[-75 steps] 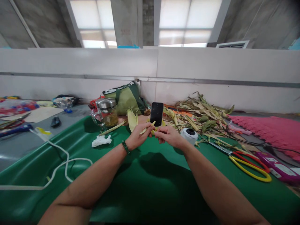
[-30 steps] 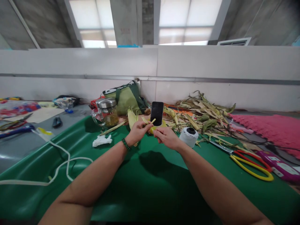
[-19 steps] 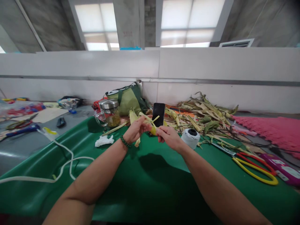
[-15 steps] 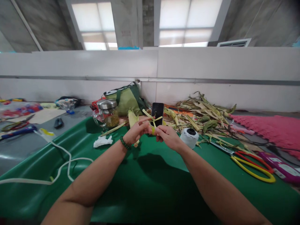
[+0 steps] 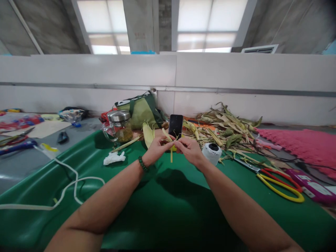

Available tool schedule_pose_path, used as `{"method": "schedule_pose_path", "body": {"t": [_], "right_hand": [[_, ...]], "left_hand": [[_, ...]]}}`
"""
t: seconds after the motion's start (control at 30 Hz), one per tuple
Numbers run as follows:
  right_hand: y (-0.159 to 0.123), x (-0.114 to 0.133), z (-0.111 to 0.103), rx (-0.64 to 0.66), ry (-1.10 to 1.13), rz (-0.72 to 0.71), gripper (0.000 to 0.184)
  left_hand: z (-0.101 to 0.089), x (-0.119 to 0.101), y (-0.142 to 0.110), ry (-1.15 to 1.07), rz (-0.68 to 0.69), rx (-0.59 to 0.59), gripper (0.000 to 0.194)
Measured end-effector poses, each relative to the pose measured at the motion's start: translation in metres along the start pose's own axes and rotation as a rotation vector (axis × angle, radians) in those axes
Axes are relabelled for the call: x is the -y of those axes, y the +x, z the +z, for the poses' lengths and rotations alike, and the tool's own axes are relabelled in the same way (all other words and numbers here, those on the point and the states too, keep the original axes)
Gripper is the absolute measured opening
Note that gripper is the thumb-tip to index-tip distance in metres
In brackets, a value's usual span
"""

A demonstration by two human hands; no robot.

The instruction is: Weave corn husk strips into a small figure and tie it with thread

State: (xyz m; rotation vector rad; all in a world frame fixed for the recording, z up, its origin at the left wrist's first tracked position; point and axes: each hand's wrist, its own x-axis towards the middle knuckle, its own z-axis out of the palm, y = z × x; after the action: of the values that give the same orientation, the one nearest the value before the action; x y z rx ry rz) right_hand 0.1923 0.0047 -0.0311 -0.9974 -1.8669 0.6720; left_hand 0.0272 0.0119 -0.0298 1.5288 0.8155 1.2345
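Both hands meet in front of an upright phone [image 5: 175,124], fingertips close together. My left hand [image 5: 156,148], below a green bead bracelet [image 5: 142,163], pinches pale corn husk strips [image 5: 166,134]. The same strips are gripped by my right hand [image 5: 189,148]; one end hangs below the fingers and thin curled ends stick up above them. How the strips cross is hidden by the fingers. Just behind my left hand stands a pale corn husk [image 5: 148,134]. A spool of white thread [image 5: 211,154] sits right of my right hand.
Red-and-yellow-handled scissors [image 5: 279,185] lie at right by a purple box [image 5: 312,187]. Behind are a heap of dry husks [image 5: 231,127], a green bag [image 5: 141,112] and a glass jar [image 5: 122,131]. Crumpled tissue [image 5: 114,158] and a white cable [image 5: 75,182] lie left on green cloth [image 5: 168,217].
My hands have drawn closer together, the left one moving right. The crossed strips that stood up between them have turned, and one end now hangs down.
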Motion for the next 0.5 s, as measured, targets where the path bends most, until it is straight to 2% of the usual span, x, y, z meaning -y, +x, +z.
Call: {"method": "schedule_pose_path", "body": {"t": [0.1,0.2,0.33,0.5], "right_hand": [[0.0009,0.0008,0.0021,-0.021,0.2,0.044,0.041],[0.0027,-0.0001,0.004,0.005,0.339,0.12,0.043],[0.0034,-0.0021,0.0054,0.029,0.328,0.133,0.041],[-0.0009,0.0013,0.0058,-0.011,0.173,0.081,0.034]], "left_hand": [[0.0007,0.0012,-0.002,-0.148,-0.134,0.077,0.056],[0.0017,0.0025,-0.0026,-0.179,-0.174,0.132,0.054],[0.0047,0.0029,-0.0028,-0.054,-0.05,0.129,0.038],[0.0067,0.0041,-0.0021,0.144,0.142,-0.037,0.031]]}}
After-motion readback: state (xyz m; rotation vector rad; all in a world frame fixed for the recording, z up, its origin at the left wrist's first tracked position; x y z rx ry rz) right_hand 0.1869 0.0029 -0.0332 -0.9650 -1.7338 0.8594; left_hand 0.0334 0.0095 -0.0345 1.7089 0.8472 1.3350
